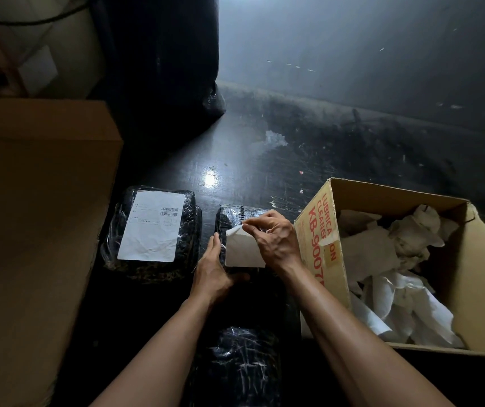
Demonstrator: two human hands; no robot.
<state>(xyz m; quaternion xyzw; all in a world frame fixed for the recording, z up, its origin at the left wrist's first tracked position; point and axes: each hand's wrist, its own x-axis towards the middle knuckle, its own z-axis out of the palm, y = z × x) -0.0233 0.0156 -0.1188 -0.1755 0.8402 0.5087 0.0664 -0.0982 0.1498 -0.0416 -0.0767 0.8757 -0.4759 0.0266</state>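
Right hand [276, 239] pinches the peeled-up top-left corner of a white paper label [242, 255] between thumb and forefinger; other fingers loosely curled. The corner is lifted and folded, the rest of the sheet lies flat.

The label sits on a black package [231, 214]: a rounded rectangle wrapped in glossy, wrinkled clear film. It lies on the dark surface [250, 160] at centre, just beside the printed carton.

Left hand [214, 274] is flat, fingers straight and together, pressed along the package's left edge, thumb spread across its near end. It grips nothing.

Second package [189, 259] lies just left, same black bulk and shiny film, apart from the first by a narrow gap. Its shipping label [151, 226] is in place: white, slightly creased, with a barcode and small print.

Third wrapped package [241, 362] lies between the forearms, close to the viewer; its film catches streaks of light.

Printed carton [317, 230] on the right is open-topped corrugated cardboard with red lettering on its side, holding crumpled white paper [396, 259].

Large plain brown cardboard box [35, 201] stands on the left, smooth-faced.

The dark surface is glossy, scratched, with scattered pale scraps. A black plastic bag [176, 69] stands at the back.
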